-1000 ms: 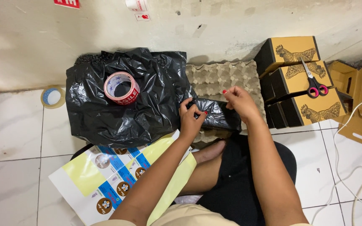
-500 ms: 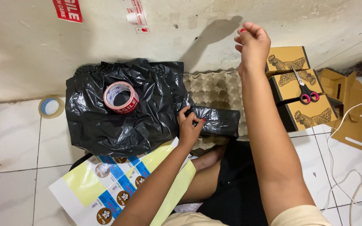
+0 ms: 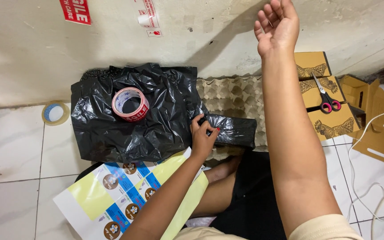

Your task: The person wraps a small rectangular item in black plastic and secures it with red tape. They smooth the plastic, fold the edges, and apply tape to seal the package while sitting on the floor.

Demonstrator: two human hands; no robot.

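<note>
left hand (image 3: pixel 204 135) pinching black plastic bag (image 3: pixel 138 113), right hand (image 3: pixel 277 26) raised, empty

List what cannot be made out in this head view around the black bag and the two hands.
- Contents of the black plastic bag: hidden by the opaque plastic.
- Egg tray: partly covered by the bag and the right forearm.
- Grip of the left hand: fingers press on the bag, whether they pinch it cannot be told.
- Scissors: blade tips too small to judge.
- Sticker sheet: cut by the bottom edge, crossed by the left arm.
- Right hand: raised, empty.
</note>
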